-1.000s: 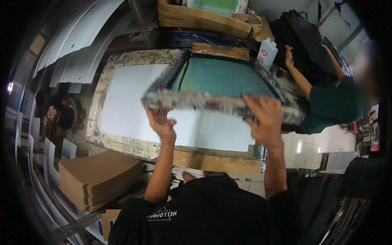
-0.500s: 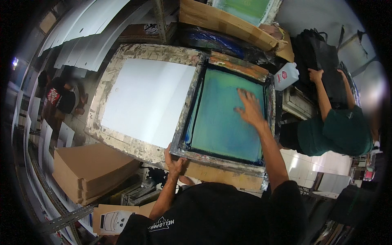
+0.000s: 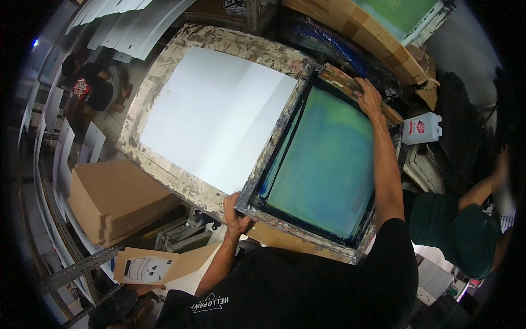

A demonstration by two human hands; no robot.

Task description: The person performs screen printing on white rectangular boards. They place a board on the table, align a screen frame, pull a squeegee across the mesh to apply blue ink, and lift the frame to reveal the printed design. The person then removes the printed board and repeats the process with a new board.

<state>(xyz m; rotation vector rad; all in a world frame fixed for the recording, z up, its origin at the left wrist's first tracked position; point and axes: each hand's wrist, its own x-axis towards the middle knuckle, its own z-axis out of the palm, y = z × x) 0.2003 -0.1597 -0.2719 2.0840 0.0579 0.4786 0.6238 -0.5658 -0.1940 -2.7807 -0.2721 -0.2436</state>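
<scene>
A screen-printing frame (image 3: 275, 141) with blue-green mesh (image 3: 320, 159) lies on the right part of a worn, stained board (image 3: 246, 44). My left hand (image 3: 236, 216) is closed on the frame's near left corner. At the far side, my right hand (image 3: 369, 98) grips a long wooden squeegee (image 3: 339, 81) smeared with orange and dark ink; its fingers curl over the top and its lower edge is hidden. A white sheet (image 3: 213, 118) lies flat on the board, left of the frame.
Stacked brown cardboard (image 3: 118, 197) stands at the left, near a printed carton (image 3: 150, 268). A white jug (image 3: 422, 129) sits beyond the frame's right corner. Two other people are nearby, one crouching (image 3: 93, 85) at far left, one in green (image 3: 455, 230) at right.
My right hand has moved from over the mesh to the squeegee at the far side and taken hold of it. My left hand stays at the frame's corner. The view has shifted and turned.
</scene>
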